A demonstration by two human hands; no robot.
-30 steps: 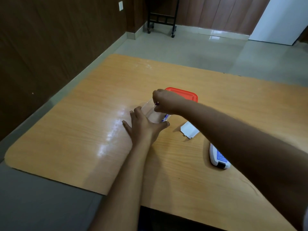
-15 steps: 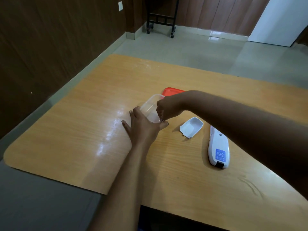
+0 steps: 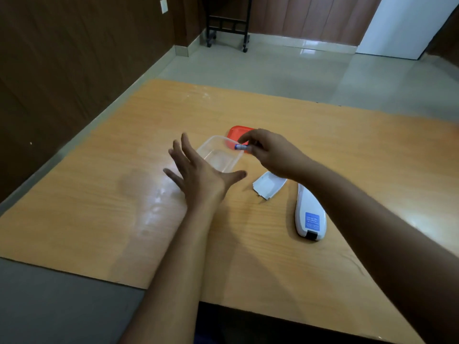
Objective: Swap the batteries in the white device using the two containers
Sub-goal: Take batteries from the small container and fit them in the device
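Right hand (image 3: 270,155) pinches a battery (image 3: 240,146) over the clear container (image 3: 218,156); left hand (image 3: 201,175) splayed, holding nothing. Step: fresh cell out, probably. Next: seat it in the white device (image 3: 310,214) (cover (image 3: 269,186) off), just beside. Table (image 3: 99,207) bare to the left; the near edge is close.

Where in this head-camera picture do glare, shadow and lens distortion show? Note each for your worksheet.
Head view: pale glare streaks the wooden table left of the left hand, and the floor tiles shine by the far wall; both forearms cast soft shadows on the wood; the wide lens bows the table's edges; the clear container looks washed out, its contents unclear.
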